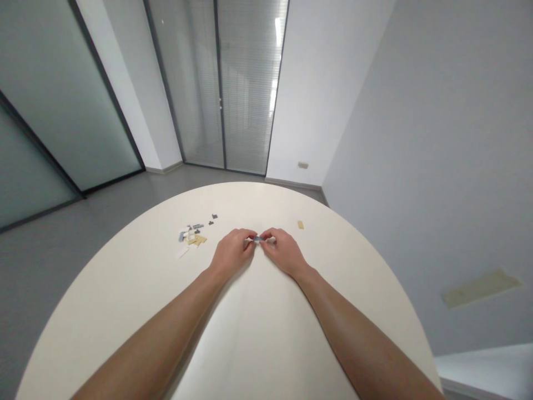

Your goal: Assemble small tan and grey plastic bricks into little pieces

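Between the fingertips of both hands is a small flat blue-grey piece (pixel 259 238), held just over the table's middle; the fingers cover its ends. My left hand (pixel 234 250) pinches it from the left. From the other side my right hand (pixel 285 251) pinches its right end. Left of the hands lies a loose pile of small flat pieces in white, grey and yellow (pixel 197 240). Two dark pieces (pixel 214 216) lie just beyond that pile. A single yellow piece (pixel 300 225) rests to the right, past my right hand.
The round white table (pixel 258 316) fills the foreground, its far edge curving in front of me. Behind it stand glass doors (pixel 245 100) with blinds. A grey wall (pixel 437 155) rises at the right, and frosted panels (pixel 54 94) stand at the left.
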Motion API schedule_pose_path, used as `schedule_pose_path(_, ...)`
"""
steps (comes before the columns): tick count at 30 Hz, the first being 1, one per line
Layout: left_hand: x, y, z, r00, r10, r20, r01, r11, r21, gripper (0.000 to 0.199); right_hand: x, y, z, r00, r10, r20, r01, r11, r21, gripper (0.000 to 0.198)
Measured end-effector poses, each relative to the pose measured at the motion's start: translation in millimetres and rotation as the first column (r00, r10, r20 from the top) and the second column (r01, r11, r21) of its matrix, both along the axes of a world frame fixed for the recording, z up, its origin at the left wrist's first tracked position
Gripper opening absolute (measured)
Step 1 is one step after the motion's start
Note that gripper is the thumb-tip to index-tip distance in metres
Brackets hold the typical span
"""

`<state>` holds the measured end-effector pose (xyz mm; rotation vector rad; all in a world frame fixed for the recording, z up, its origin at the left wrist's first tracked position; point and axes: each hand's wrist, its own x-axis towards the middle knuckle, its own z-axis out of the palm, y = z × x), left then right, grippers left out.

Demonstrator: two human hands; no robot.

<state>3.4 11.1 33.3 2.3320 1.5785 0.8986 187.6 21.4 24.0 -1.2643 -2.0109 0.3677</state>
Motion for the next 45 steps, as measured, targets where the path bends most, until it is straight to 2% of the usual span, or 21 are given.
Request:
schedule_pose_path(18, -0.5, -1.5, 0.7, 1.0, 0.002, -0.01, -0.002, 1.0, -0.026, 0.021, 0.6, -0.6, 1.4, 1.0, 0.007, 0.019, -0.007, 1.0, 0.002, 0.009)
schedule_pose_path(29, 2.1, -5.4, 7.7, 1.0, 0.019, -0.002, -0.019, 0.998, -0.061, 0.019, 0.2, -1.1, 1.8, 1.0, 0.017, 0.026, -0.017, 1.0, -0.003, 0.008)
schedule_pose_path(45, 1.3, -5.1, 5.9, 1.0, 0.02, 0.018, -0.019, 0.999, -0.047, 0.022, 0.2, -1.2, 2.2, 1.0, 0.025, 0.0, -0.025, 1.0, 0.006, 0.009)
